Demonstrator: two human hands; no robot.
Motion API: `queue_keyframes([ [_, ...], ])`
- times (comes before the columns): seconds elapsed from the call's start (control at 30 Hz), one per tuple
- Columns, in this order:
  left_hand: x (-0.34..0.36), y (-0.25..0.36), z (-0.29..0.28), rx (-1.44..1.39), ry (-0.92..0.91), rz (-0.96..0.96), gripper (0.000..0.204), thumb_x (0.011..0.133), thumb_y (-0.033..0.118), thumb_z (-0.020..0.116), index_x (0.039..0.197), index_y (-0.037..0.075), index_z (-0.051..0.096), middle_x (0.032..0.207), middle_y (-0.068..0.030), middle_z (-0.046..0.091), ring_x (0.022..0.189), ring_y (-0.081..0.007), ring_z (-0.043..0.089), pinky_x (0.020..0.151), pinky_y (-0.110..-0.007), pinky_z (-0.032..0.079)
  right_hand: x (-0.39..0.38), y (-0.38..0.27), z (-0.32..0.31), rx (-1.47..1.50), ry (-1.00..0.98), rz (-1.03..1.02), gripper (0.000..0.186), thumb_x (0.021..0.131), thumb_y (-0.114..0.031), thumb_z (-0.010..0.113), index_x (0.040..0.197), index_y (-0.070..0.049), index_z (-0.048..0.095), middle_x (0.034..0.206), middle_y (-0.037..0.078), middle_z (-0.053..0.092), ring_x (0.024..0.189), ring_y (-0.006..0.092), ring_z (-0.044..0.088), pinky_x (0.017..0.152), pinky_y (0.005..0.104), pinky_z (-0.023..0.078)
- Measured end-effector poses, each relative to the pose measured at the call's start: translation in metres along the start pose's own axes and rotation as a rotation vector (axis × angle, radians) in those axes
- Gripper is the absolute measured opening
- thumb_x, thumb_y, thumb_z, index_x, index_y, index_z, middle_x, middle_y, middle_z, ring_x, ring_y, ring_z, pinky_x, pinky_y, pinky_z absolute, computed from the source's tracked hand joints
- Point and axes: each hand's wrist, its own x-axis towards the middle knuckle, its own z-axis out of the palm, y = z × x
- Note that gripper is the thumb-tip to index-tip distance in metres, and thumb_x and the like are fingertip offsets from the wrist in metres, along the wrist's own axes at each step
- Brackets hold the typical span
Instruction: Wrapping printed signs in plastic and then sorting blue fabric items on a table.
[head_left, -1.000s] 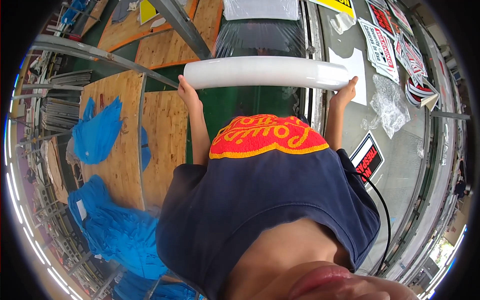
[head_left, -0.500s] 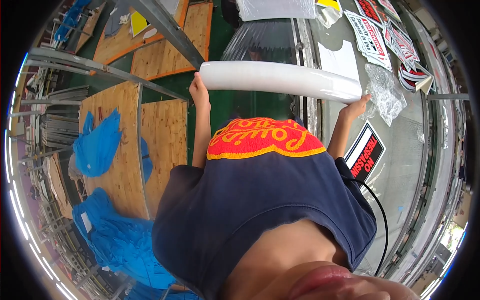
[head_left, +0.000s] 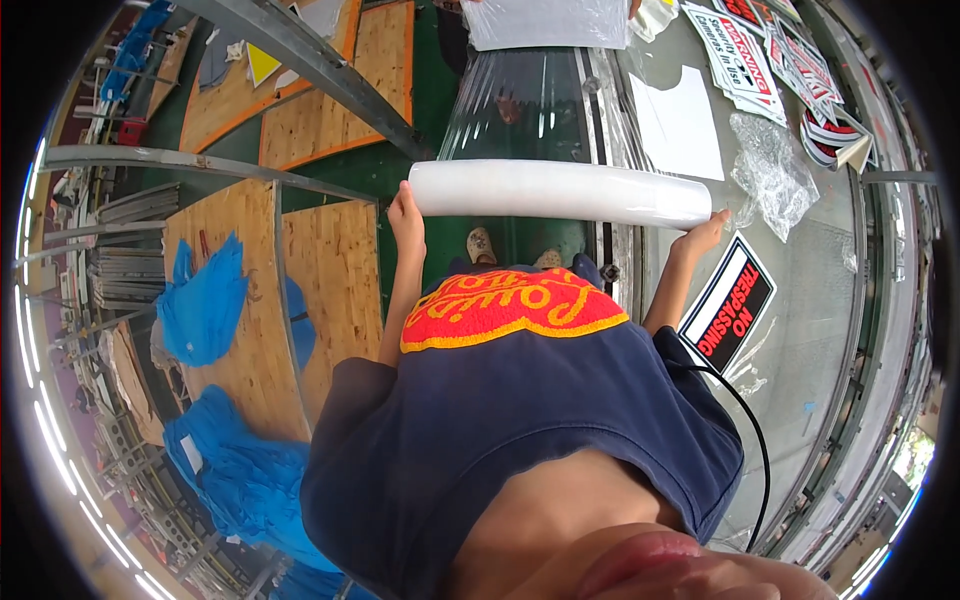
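I hold a long white roll of plastic film (head_left: pixel 560 190) crosswise in front of me. My left hand (head_left: pixel 408 215) grips its left end and my right hand (head_left: pixel 703 232) its right end, both with fingers closed on it. A wrinkled clear sheet of film (head_left: pixel 520 105) stretches between the roll and a pale film-wrapped bundle (head_left: pixel 545 22) at the top of the view. My shoes show below the roll on the green floor (head_left: pixel 445 240), beside a metal rail (head_left: pixel 615 260).
At left are wooden boards (head_left: pixel 330 250), metal bars (head_left: pixel 350 90) and blue fabric piles (head_left: pixel 200 300). At right a grey table (head_left: pixel 800 370) holds printed signs (head_left: pixel 735 65), a white sheet (head_left: pixel 680 130) and crumpled plastic (head_left: pixel 775 175). Another person's fingers (head_left: pixel 633 8) show at the bundle.
The roll in my hands has moved down the view, nearer my body and slightly to the right. More of the stretched film shows, and my shoes have come into view.
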Motion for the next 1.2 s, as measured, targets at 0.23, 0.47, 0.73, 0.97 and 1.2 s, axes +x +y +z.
queue_keyframes([
  [0.23, -0.02, -0.021, -0.009, 0.072, -0.069, -0.113, 0.049, 0.097, 0.04, 0.044, 0.096, -0.006, 0.06, 0.09, -0.0051, 0.061, 0.083, -0.0104, 0.052, 0.078, -0.025, 0.04, 0.003, 0.013, -0.012, -0.071, 0.052, 0.078, 0.05, 0.096, -0.044, 0.042, 0.074, -0.001, 0.051, 0.075, 0.005, 0.053, 0.071, 0.015, 0.047, 0.069, 0.031, 0.042],
  [0.47, -0.041, -0.04, -0.014, 0.136, -0.111, -0.208, 0.049, 0.096, 0.04, 0.044, 0.103, -0.006, 0.059, 0.097, -0.0064, 0.062, 0.089, -0.0119, 0.053, 0.082, -0.026, 0.04, 0.009, 0.035, -0.024, -0.141, 0.075, 0.164, 0.054, 0.093, -0.048, 0.047, 0.073, 0.001, 0.054, 0.067, 0.001, 0.046, 0.063, 0.0132, 0.041, 0.057, 0.0311, 0.038],
  [0.73, -0.043, -0.058, -0.025, 0.155, -0.079, -0.251, 0.049, 0.096, 0.039, 0.046, 0.105, -0.007, 0.059, 0.099, -0.0081, 0.062, 0.091, -0.0125, 0.054, 0.082, -0.026, 0.04, 0.006, 0.074, -0.047, -0.122, 0.014, 0.162, 0.042, 0.093, -0.034, 0.052, 0.069, 0.0, 0.055, 0.066, -0.002, 0.047, 0.06, 0.0099, 0.04, 0.056, 0.0267, 0.036],
  [0.97, -0.034, -0.062, -0.025, 0.142, -0.228, -0.173, 0.039, 0.094, 0.036, 0.051, 0.085, -0.001, 0.059, 0.077, 0.0, 0.054, 0.072, -0.007, 0.045, 0.065, -0.024, 0.037, 0.013, 0.087, -0.064, -0.201, -0.019, 0.054, 0.039, 0.096, -0.031, 0.046, 0.073, -0.001, 0.053, 0.069, -0.001, 0.05, 0.063, 0.009, 0.042, 0.057, 0.0275, 0.038],
  [1.2, -0.037, -0.077, -0.021, 0.088, -0.374, -0.121, 0.029, 0.09, 0.029, 0.06, 0.087, 0.0, 0.061, 0.077, 0.0022, 0.056, 0.069, -0.0047, 0.046, 0.062, -0.022, 0.037, 0.017, 0.081, -0.064, -0.218, 0.018, 0.023, 0.041, 0.097, -0.032, 0.04, 0.081, 0.003, 0.055, 0.079, 0.005, 0.056, 0.071, 0.0134, 0.048, 0.067, 0.0316, 0.042],
])
